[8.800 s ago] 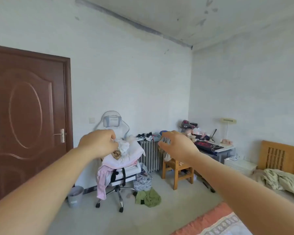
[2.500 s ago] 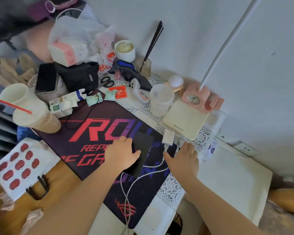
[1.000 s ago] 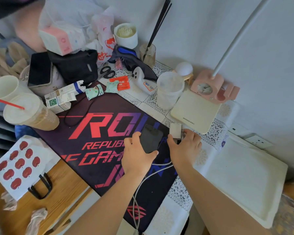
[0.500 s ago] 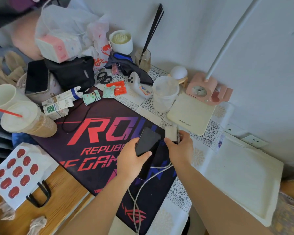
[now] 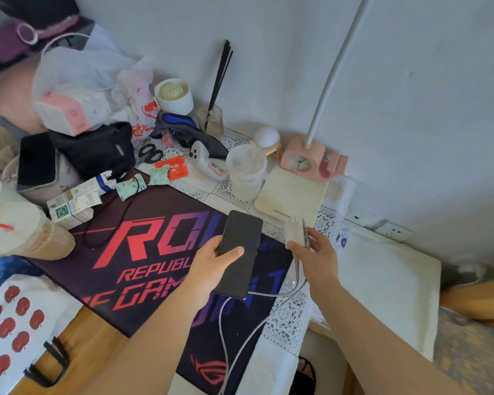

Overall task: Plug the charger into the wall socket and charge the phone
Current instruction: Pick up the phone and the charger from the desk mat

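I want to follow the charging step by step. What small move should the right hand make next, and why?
Probably carry the charger rightward to the wall socket. The right hand already holds it off the desk, its cable seems to run into the phone in the left hand, and the socket looks free.

You are looking down at a tabletop (image 5: 97,332) that is carrying a white lace cloth (image 5: 290,317) and a dark ROG desk mat (image 5: 143,252); a lidded drink cup (image 5: 26,232), milk carton (image 5: 72,205), scissors (image 5: 150,153) and clear plastic cup (image 5: 247,172) are crowding its far side.
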`<action>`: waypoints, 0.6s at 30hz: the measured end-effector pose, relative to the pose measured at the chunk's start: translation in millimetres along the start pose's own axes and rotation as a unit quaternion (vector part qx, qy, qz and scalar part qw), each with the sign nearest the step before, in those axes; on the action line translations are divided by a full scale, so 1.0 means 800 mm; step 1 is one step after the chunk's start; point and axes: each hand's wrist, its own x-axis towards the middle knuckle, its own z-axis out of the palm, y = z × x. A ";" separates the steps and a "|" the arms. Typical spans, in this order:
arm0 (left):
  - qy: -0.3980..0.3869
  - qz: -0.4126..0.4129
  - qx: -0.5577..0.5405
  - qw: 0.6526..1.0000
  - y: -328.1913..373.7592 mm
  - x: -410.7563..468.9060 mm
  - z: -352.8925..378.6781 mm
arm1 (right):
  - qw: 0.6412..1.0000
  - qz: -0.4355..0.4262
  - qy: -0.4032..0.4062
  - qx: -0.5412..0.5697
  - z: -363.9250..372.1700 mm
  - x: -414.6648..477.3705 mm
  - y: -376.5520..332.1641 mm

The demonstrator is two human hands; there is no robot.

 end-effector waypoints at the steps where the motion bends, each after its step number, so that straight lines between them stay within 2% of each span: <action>1: -0.009 0.003 -0.001 1.000 0.005 0.002 0.009 | 1.000 0.000 0.007 0.009 -0.012 0.001 -0.003; 10: -0.104 0.022 0.001 0.994 0.037 0.009 0.138 | 0.994 -0.021 0.091 0.060 -0.152 0.014 -0.025; 18: -0.164 -0.005 -0.007 0.986 0.045 0.009 0.270 | 0.986 -0.031 0.142 0.079 -0.294 0.050 -0.028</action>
